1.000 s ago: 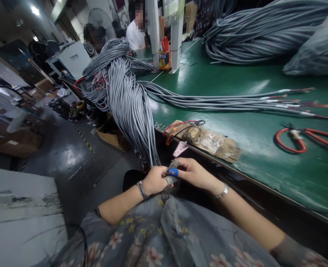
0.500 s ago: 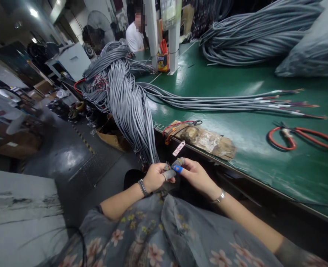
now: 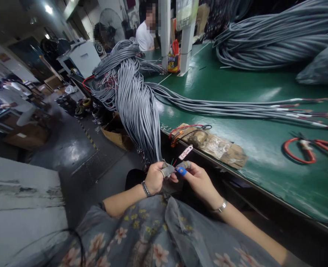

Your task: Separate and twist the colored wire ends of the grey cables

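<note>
Thin coloured wires (image 3: 174,162), red and green among them, stick up between my two hands over the table's front edge. My left hand (image 3: 155,178), with grey tape on its fingers, is closed in a pinch on these wires. Thumb and forefinger of my right hand (image 3: 201,181) are pinched together at the same wires, with blue tape on the thumb and grey tape on the finger. Just behind my hands, a thick bundle of grey cables (image 3: 138,107) hangs over the table edge. My fingertips hide where the wires are gripped.
On the green table (image 3: 275,155) lie a worn wooden block (image 3: 216,146), red-handled pliers (image 3: 300,150) and a row of cables with stripped ends (image 3: 236,107). Large cable coils (image 3: 272,40) lie at the back right. A person in white (image 3: 145,35) sits beyond the posts.
The view has turned slightly left, so the table's things sit further right. The coloured wires between my fingers show more clearly. Both hands remain pinched close together.
</note>
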`<state>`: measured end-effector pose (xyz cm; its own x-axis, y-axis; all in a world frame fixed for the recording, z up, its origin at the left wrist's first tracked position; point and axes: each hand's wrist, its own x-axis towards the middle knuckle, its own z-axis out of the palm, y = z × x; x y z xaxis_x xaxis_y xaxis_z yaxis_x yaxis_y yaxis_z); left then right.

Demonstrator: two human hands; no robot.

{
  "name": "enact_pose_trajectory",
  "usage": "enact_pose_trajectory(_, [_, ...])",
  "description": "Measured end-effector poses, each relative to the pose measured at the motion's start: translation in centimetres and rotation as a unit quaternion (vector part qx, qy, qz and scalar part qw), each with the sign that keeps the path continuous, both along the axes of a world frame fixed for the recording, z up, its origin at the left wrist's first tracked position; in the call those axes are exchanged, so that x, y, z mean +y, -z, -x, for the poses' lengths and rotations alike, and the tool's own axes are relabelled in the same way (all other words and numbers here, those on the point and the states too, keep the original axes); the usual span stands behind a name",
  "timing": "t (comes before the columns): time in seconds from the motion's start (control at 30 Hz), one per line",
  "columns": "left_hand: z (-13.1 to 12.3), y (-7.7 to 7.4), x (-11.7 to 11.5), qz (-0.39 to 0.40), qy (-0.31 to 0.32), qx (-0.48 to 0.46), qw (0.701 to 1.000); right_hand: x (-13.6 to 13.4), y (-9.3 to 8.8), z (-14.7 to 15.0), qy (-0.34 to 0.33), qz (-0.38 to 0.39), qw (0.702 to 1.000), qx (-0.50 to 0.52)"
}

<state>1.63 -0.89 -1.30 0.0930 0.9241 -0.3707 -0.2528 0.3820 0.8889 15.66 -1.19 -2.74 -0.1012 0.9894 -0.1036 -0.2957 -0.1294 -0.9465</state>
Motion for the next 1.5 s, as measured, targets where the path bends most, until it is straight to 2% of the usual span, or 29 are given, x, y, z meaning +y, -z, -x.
enact_pose_trajectory(0.17, [0.0,-0.2,0.2,0.008,-0.004,-0.012,1.0,0.1,0.6,-0.6,-0.031,-0.005,0.999,0.011])
enact_pose_trajectory(0.3, [0.2,-0.7,0.1,-0.001,0.014,-0.023,1.0,1.3,1.3,-1.5,-0.022,0.039,0.995,0.09])
enact_pose_trajectory(0.4, [-0.1,-1.3,0.2,-0.004,0.036,-0.023,0.999,2.8,1.1,-1.8,-0.03,0.083,0.987,0.135])
enact_pose_trajectory(0.47, [-0.5,-1.7,0.3,-0.008,0.044,-0.015,0.999,3.6,0.7,-1.6,-0.041,0.073,0.988,0.128])
enact_pose_trajectory(0.53, [-0.9,-1.9,0.4,-0.015,0.044,-0.007,0.999,3.9,0.5,-1.1,-0.011,0.041,0.993,0.107])
enact_pose_trajectory(0.67, [-1.4,-1.9,0.7,-0.02,0.031,0.002,0.999,3.7,0.7,-0.2,0.133,-0.035,0.99,0.033])
enact_pose_trajectory(0.73, [-1.5,-1.8,0.8,-0.015,0.024,0.004,1.0,3.5,0.9,0.1,0.158,-0.045,0.986,0.006])
enact_pose_trajectory(0.8, [-1.5,-1.8,0.8,-0.01,0.019,0.007,1.0,3.5,0.8,0.3,0.131,-0.024,0.991,0.021])
enact_pose_trajectory(0.93, [-1.7,-1.6,0.9,-0.005,0.015,0.01,1.0,3.9,0.5,0.5,0.042,0.048,0.989,0.134])
enact_pose_trajectory(1.03, [-1.7,-1.5,0.9,-0.003,0.022,0.014,1.0,4.2,0.5,0.5,0.049,0.065,0.979,0.188])
enact_pose_trajectory(1.2, [-1.6,-1.3,0.9,-0.002,0.036,0.017,0.999,4.1,0.9,0.6,0.055,0.085,0.97,0.223])
enact_pose_trajectory(1.43, [-1.1,-1.6,0.3,0.005,0.033,0.011,0.999,3.4,0.1,0.0,-0.02,0.107,0.96,0.257])
enact_pose_trajectory(1.5, [-1.0,-1.6,0.2,0.004,0.024,0.005,1.0,3.3,-0.1,-0.1,-0.011,0.095,0.965,0.245])
